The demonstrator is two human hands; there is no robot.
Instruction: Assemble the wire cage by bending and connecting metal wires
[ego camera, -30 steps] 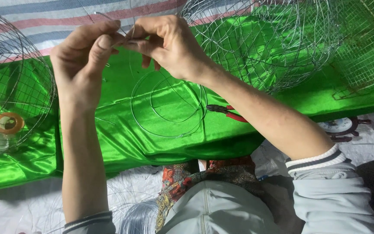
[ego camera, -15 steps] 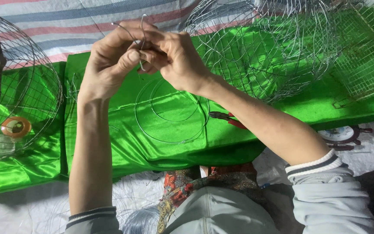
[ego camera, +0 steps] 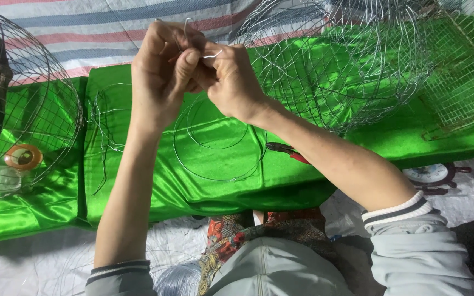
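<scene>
My left hand (ego camera: 163,74) and my right hand (ego camera: 231,79) are raised together above a shiny green cloth (ego camera: 138,181). Both pinch a thin piece of silver wire (ego camera: 212,55); short bent ends stick out above the fingers. Below the hands, two wire rings (ego camera: 218,145), one inside the other, lie flat on the cloth. A bundle of loose thin wires (ego camera: 105,131) lies to the left of them.
A round wire cage (ego camera: 23,109) with an orange tape roll (ego camera: 23,157) behind it stands at the left. A large rounded wire mesh basket (ego camera: 346,71) sits at the upper right, a flat wire grid (ego camera: 462,77) beyond it. Red-handled pliers (ego camera: 287,152) lie under my right forearm.
Both hands have drawn closer together and shifted right, closing on the wire. The view has moved slightly.
</scene>
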